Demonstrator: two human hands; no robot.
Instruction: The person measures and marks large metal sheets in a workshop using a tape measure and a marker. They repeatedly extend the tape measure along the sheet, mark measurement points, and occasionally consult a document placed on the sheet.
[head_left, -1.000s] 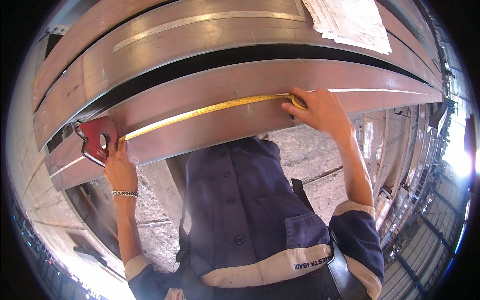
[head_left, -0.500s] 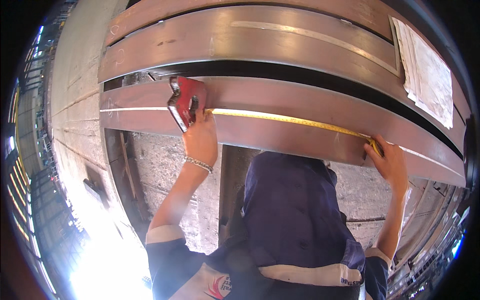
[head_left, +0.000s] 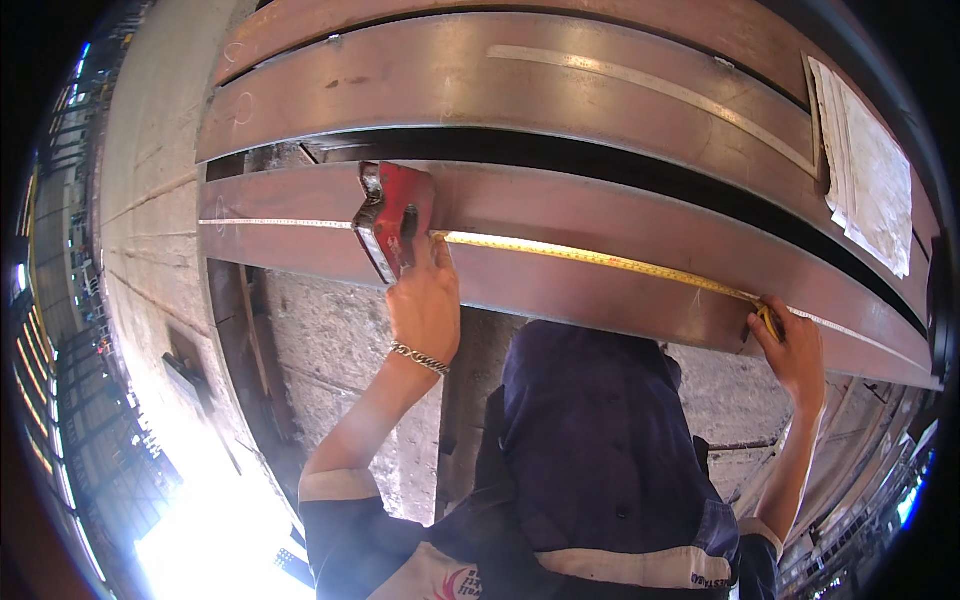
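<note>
A long brown steel bar [head_left: 580, 290] lies across in front of me. On its left part stands a red welding magnet [head_left: 408, 205] with a notched, bare-metal edge. My left hand [head_left: 425, 305] is closed at the magnet's lower right side, fingers on it and at the end of a yellow tape measure [head_left: 590, 257]. The tape's blade runs rightward along the bar's top. My right hand [head_left: 790, 350] is closed on the tape at the far end of the yellow stretch, by the bar's near edge; its fingers partly hide what they grip.
A thin pale strip or line [head_left: 280, 222] runs along the bar on both sides of the tape. Behind a dark gap lie more steel bars [head_left: 400, 85], with a flat metal square [head_left: 650, 85] and papers [head_left: 865, 170] on them. Concrete [head_left: 150, 200] lies left.
The whole view has shifted slightly, so bar, magnet and hands appear a little lower and farther right. Both hands keep their holds, and the tape stays stretched between them.
</note>
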